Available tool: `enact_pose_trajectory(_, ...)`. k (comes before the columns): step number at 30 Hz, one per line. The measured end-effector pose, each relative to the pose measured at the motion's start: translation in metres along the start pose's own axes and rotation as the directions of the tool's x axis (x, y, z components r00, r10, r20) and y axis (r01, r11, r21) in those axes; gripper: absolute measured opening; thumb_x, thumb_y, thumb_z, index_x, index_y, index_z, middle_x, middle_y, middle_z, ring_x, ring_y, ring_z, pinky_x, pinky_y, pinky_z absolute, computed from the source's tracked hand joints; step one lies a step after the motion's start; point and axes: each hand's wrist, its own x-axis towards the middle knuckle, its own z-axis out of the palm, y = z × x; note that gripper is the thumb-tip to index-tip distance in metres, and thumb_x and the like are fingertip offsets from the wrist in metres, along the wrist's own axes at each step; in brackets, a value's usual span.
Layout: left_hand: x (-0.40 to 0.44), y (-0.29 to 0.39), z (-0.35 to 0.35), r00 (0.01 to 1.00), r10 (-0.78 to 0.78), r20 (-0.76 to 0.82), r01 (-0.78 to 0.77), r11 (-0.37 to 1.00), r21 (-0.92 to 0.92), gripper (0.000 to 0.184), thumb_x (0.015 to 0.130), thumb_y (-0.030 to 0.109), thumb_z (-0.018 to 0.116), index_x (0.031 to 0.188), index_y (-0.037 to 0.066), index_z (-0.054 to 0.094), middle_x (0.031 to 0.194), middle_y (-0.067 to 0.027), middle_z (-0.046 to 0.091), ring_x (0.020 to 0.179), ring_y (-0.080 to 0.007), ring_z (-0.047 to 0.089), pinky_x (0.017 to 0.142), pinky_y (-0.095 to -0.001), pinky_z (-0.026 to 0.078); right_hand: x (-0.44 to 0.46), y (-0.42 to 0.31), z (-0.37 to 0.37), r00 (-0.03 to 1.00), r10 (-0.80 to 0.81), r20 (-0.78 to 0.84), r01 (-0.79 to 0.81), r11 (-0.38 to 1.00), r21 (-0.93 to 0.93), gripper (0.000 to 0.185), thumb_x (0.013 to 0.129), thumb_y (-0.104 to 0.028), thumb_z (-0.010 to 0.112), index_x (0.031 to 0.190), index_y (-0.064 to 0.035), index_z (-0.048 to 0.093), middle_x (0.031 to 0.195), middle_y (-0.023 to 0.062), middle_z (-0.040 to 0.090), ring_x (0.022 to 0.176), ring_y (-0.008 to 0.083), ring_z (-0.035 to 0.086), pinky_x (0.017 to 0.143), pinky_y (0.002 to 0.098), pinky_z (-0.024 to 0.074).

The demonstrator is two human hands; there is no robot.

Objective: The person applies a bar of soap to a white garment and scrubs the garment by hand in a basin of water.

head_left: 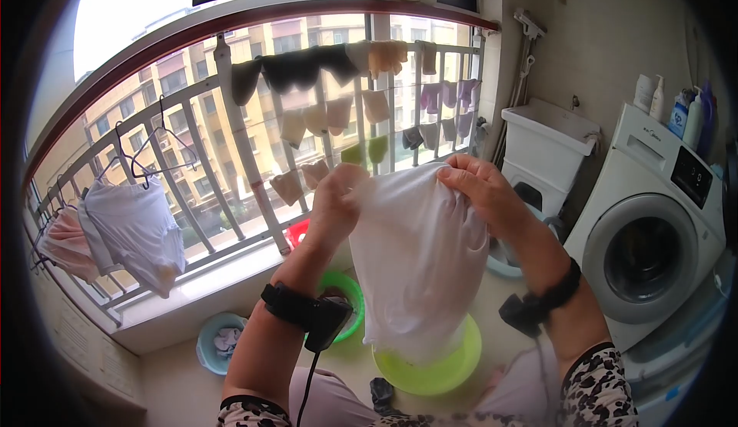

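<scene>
Holding up a white cloth (423,265) by its upper edge with both hands: left hand (477,185) pinching the right-hand corner, thumb in front; right hand (340,200) closed on the opposite corner, its fingertips blurred. Cloth hanging loosely in folds above a yellow-green basin (438,362), lower end overlapping the basin in view; contact undeterminable. Green basin (346,300) standing beside it on the floor, partly behind the right forearm. Small garments (338,112) hanging along the window railing (188,135) beyond; washing machine (646,242) standing at far right.
</scene>
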Motion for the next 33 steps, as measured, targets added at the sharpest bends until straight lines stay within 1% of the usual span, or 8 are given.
enact_pose_trajectory(3, -0.020, -0.003, 0.021, 0.951, 0.193, -0.240, -0.211, 0.976, -0.050, 0.014, 0.090, 0.013, 0.056, 0.099, 0.002, 0.054, 0.088, -0.0043, 0.057, 0.074, -0.0112, 0.057, 0.067, -0.0254, 0.051, 0.004, 0.001, 0.004, 0.998, -0.003, -0.056, 0.000, 0.999, -0.048, 0.016, 0.090, -0.020, 0.054, 0.092, -0.0043, 0.058, 0.079, -0.0023, 0.057, 0.071, 0.0033, 0.052, 0.066, 0.0192, 0.0440)
enact_pose_trajectory(5, -0.055, 0.024, 0.040, 0.985, 0.122, -0.124, -0.166, 0.872, -0.460, 0.014, 0.092, 0.014, 0.053, 0.097, 0.001, 0.053, 0.087, -0.0057, 0.057, 0.079, -0.0138, 0.060, 0.072, -0.0280, 0.053, 0.004, 0.005, 0.003, 0.998, 0.013, -0.061, -0.016, 0.999, -0.045, 0.017, 0.090, -0.020, 0.055, 0.093, -0.0038, 0.058, 0.079, -0.0021, 0.057, 0.071, 0.0033, 0.052, 0.067, 0.0193, 0.0439)
enact_pose_trajectory(7, -0.083, 0.026, 0.061, 0.990, 0.070, 0.124, 0.013, 0.822, -0.570, 0.021, 0.095, 0.019, 0.049, 0.101, 0.000, 0.053, 0.092, -0.0081, 0.058, 0.086, -0.0171, 0.061, 0.081, -0.0332, 0.051, 0.003, 0.011, 0.004, 0.997, -0.003, -0.075, 0.000, 0.999, -0.035, 0.017, 0.090, -0.020, 0.055, 0.093, -0.0035, 0.058, 0.079, -0.0017, 0.057, 0.071, 0.0034, 0.052, 0.067, 0.0189, 0.0435)
enact_pose_trajectory(13, -0.089, -0.044, 0.102, 0.853, -0.361, 0.375, 0.473, 0.840, -0.265, 0.033, 0.095, 0.029, 0.040, 0.111, 0.003, 0.054, 0.099, -0.0103, 0.061, 0.099, -0.0215, 0.058, 0.086, -0.0387, 0.043, -0.014, -0.007, 0.010, 0.974, -0.100, -0.202, 0.100, 0.995, -0.012, 0.017, 0.087, -0.019, 0.055, 0.086, -0.0027, 0.059, 0.073, -0.0021, 0.055, 0.066, 0.0049, 0.050, 0.062, 0.0192, 0.0408)
enact_pose_trajectory(17, -0.079, -0.074, 0.117, 0.752, -0.224, 0.620, 0.018, 0.947, 0.321, 0.036, 0.088, 0.022, 0.048, 0.121, 0.007, 0.053, 0.111, -0.0180, 0.060, 0.103, -0.0282, 0.058, 0.083, -0.0342, 0.044, -0.023, -0.013, 0.014, 0.972, -0.115, -0.206, 0.118, 0.993, 0.001, 0.016, 0.087, -0.018, 0.056, 0.084, -0.0029, 0.059, 0.072, -0.0021, 0.055, 0.065, 0.0051, 0.050, 0.061, 0.0190, 0.0410)
enact_pose_trajectory(22, -0.068, -0.016, 0.108, 0.465, -0.648, 0.603, -0.124, 0.627, 0.769, 0.047, 0.084, 0.028, 0.057, 0.127, 0.011, 0.049, 0.120, -0.0104, 0.057, 0.107, -0.0245, 0.056, 0.090, -0.0362, 0.041, -0.028, -0.001, 0.012, 0.971, -0.117, -0.207, 0.117, 0.993, -0.012, 0.015, 0.087, -0.017, 0.056, 0.084, -0.0029, 0.059, 0.071, -0.0020, 0.056, 0.064, 0.0045, 0.051, 0.061, 0.0193, 0.0419)
enact_pose_trajectory(29, -0.081, -0.093, 0.129, 0.345, -0.503, 0.792, -0.077, 0.826, 0.558, 0.062, 0.079, 0.033, 0.063, 0.131, 0.006, 0.043, 0.128, -0.0072, 0.048, 0.109, -0.0195, 0.052, 0.094, -0.0332, 0.039, -0.033, 0.005, 0.025, 0.972, -0.112, -0.207, 0.137, 0.985, 0.108, 0.013, 0.088, -0.016, 0.057, 0.085, -0.0034, 0.060, 0.073, -0.0024, 0.056, 0.065, 0.0037, 0.051, 0.061, 0.0188, 0.0424)
enact_pose_trajectory(33, -0.106, -0.163, 0.129, 0.282, -0.257, 0.924, 0.164, 0.962, 0.218, 0.071, 0.077, 0.036, 0.067, 0.133, 0.003, 0.039, 0.133, -0.0054, 0.043, 0.111, -0.0167, 0.050, 0.096, -0.0315, 0.037, -0.031, 0.009, 0.026, 0.970, -0.092, -0.224, 0.133, 0.975, 0.176, 0.012, 0.087, -0.016, 0.058, 0.086, -0.0038, 0.060, 0.074, -0.0026, 0.057, 0.066, 0.0036, 0.052, 0.062, 0.0189, 0.0429)
